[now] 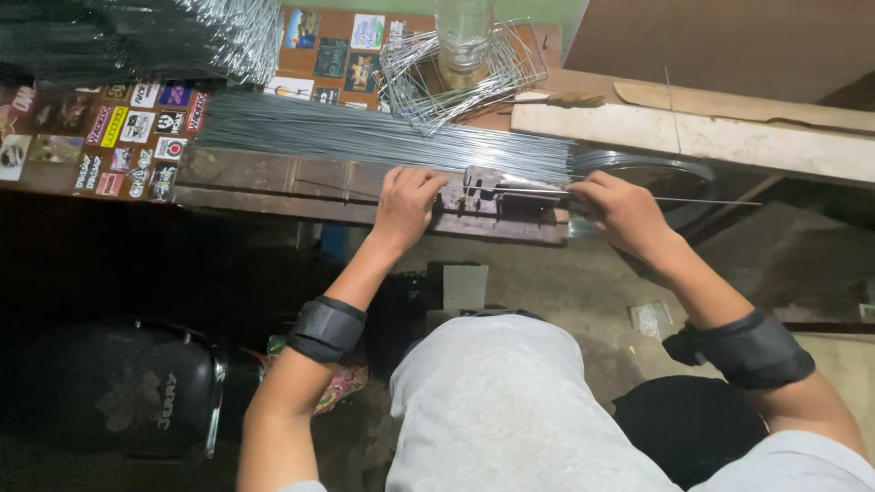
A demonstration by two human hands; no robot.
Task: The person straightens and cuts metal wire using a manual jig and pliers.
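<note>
Wire rods (365, 137): bright metal, smooth, glossy. Bending jig (497, 196): dull grey metal, worn. Bench (255, 173): rough dark wood; upper left carries glossy paper stickers (137, 128). Forearm bands (326, 328): matt black cloth. Jar (463, 36): clear, glossy.

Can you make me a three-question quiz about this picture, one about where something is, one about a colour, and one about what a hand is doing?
1. Where does the clear bottle stand?
A. among the bent wire pieces
B. on the floor
C. in the person's lap

2. What colour are the forearm bands?
A. red
B. black
C. yellow

3. What is the right hand doing?
A. resting open on the knee
B. pinching a thin straight wire beside the metal jig
C. holding the bottle

Answers: 1 A, bent wire surrounds the bottle on the bench. 2 B, both bands look black. 3 B, the wire sticks out rightward from the closed fingers, while the left hand presses on the jig.
</note>
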